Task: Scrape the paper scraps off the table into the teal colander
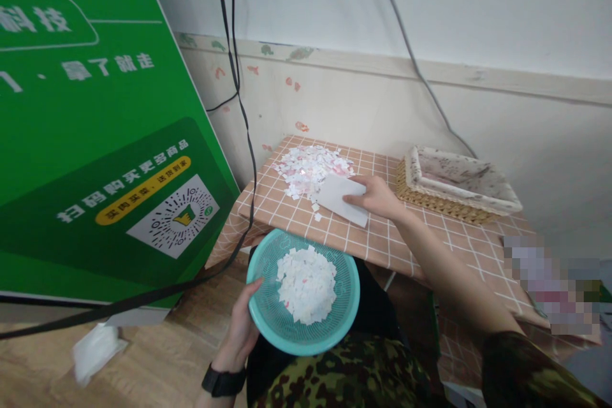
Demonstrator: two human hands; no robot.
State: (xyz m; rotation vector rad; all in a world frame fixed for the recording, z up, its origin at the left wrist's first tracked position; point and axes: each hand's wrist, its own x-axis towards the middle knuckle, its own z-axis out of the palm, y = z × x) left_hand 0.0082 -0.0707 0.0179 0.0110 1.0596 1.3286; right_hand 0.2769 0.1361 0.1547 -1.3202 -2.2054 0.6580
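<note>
My left hand point(243, 319) grips the rim of a teal plastic colander point(262, 325), held just below the table's front edge. Inside the colander lies a heap of small white paper scraps point(306, 284) with a few pink bits. On the table, my right hand point(375, 196) is closed on a flat white card point(342, 201), thumb and fingers on its right part. The card's left edge touches a second pile of paper scraps point(306, 169), white with some pink. A few loose scraps lie in front of that pile.
The table point(382, 248) has a brown checked cloth. A lined wicker basket point(444, 204) stands at the back right. A black cable point(251, 159) hangs down beside a green cabinet point(95, 108) at left. A white plastic bag point(98, 350) lies on the floor.
</note>
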